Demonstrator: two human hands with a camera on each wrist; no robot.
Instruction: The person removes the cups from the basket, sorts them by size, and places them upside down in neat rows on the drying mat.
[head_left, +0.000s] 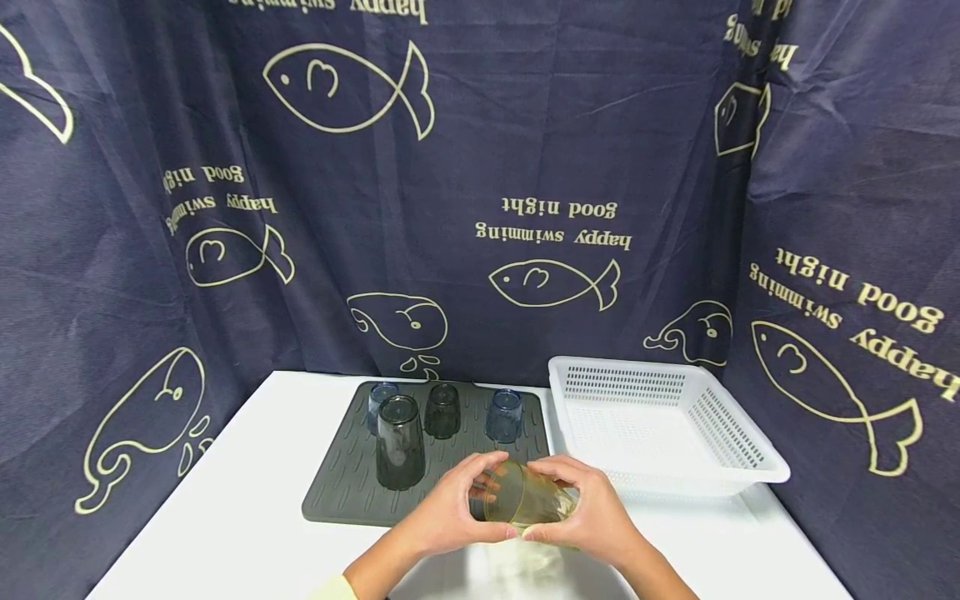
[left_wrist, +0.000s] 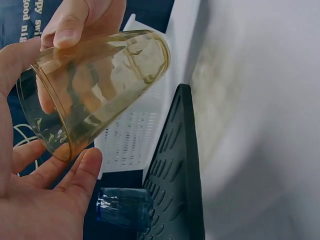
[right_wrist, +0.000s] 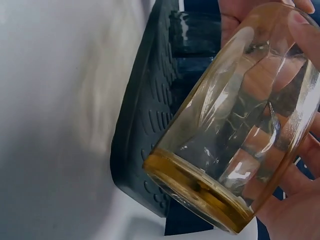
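An amber clear drinking glass (head_left: pixel 519 495) is held sideways above the front of the white table, its mouth to the left and its base to the right in the head view. My left hand (head_left: pixel 452 510) grips it around the rim end. Around the body, nearer the base, my right hand (head_left: pixel 597 510) holds it with thumb and fingers. Through the glass wall (left_wrist: pixel 112 75) the right fingers show in the left wrist view. The thick amber base (right_wrist: pixel 200 192) faces the camera in the right wrist view.
Behind the hands, a dark grey ribbed mat (head_left: pixel 341 492) bears a tall dark glass (head_left: pixel 401 454), a shorter dark glass (head_left: pixel 442 414) and two blue glasses, one at right (head_left: pixel 505 418), one at back left (head_left: pixel 372 410). A white plastic basket (head_left: pixel 667 477) stands at the right. Printed curtains surround the table.
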